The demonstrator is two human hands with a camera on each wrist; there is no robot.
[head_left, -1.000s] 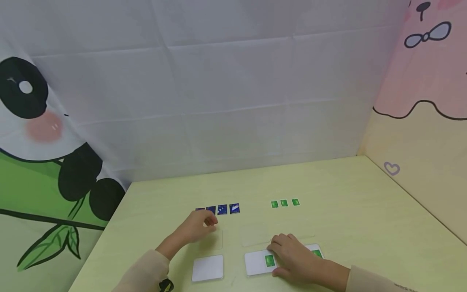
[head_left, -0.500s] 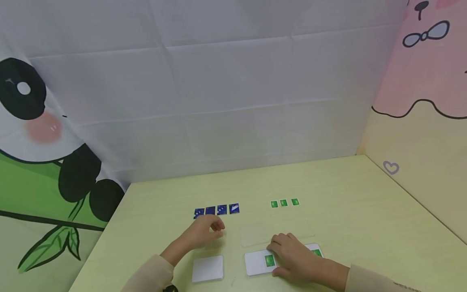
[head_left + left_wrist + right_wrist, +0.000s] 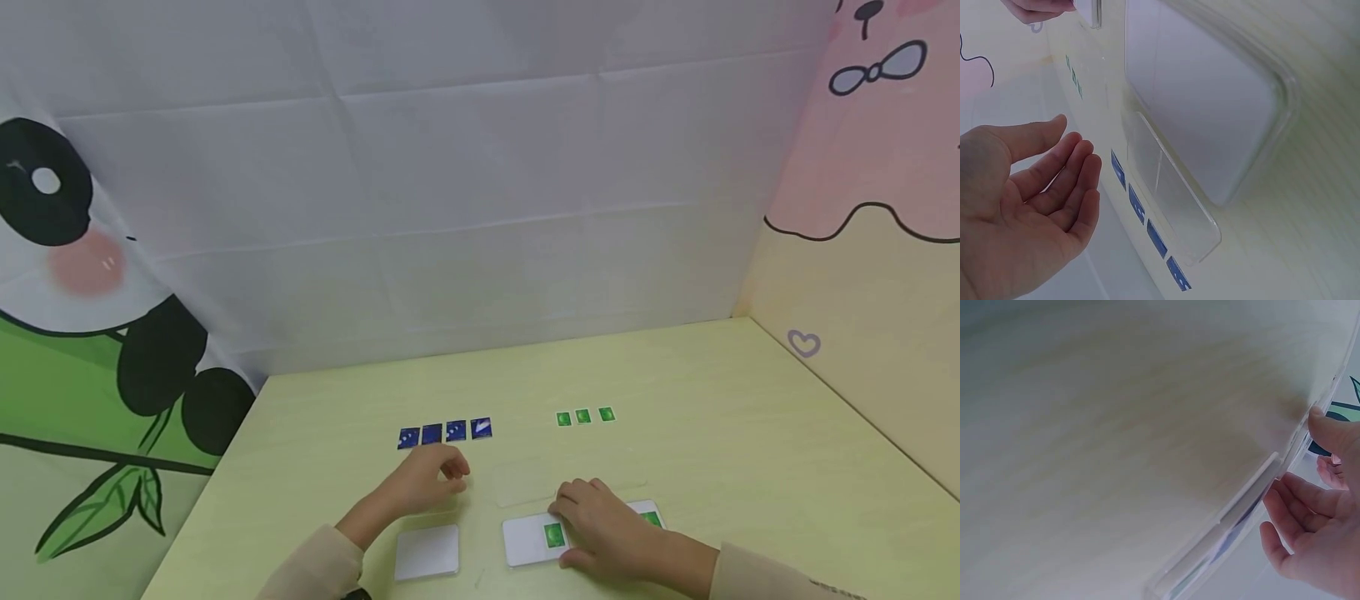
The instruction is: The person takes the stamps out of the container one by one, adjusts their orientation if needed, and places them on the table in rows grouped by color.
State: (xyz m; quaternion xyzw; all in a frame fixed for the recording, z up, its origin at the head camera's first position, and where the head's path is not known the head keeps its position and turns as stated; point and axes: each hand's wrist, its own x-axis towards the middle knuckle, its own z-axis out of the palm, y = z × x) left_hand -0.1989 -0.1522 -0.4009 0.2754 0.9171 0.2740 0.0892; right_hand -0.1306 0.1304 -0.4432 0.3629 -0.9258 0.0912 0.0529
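Observation:
My left hand [image 3: 431, 479] hovers over a clear plastic lid [image 3: 1169, 187], fingers loosely bent and nothing between them. Just on its near side lies a white card stack [image 3: 427, 552] in a clear case. My right hand [image 3: 603, 525] grips the right end of a white card [image 3: 523, 540], thumb by the near edge and fingers by the far edge. A small green picture piece [image 3: 554, 535] shows on that card next to the fingers. Beyond the hand, a second white card [image 3: 643, 506] with a green piece [image 3: 651, 520] is partly covered by it.
A row of several dark blue picture pieces [image 3: 456, 431] lies past my left hand. Three small green pieces [image 3: 583, 416] form another row farther right. A faint clear lid [image 3: 523, 483] lies between the hands on the pale table [image 3: 712, 400]. White cloth [image 3: 480, 208] hangs behind.
My left hand has shifted right and slightly toward the near side, uncovering the leftmost blue pieces. The right hand and its card have stayed put.

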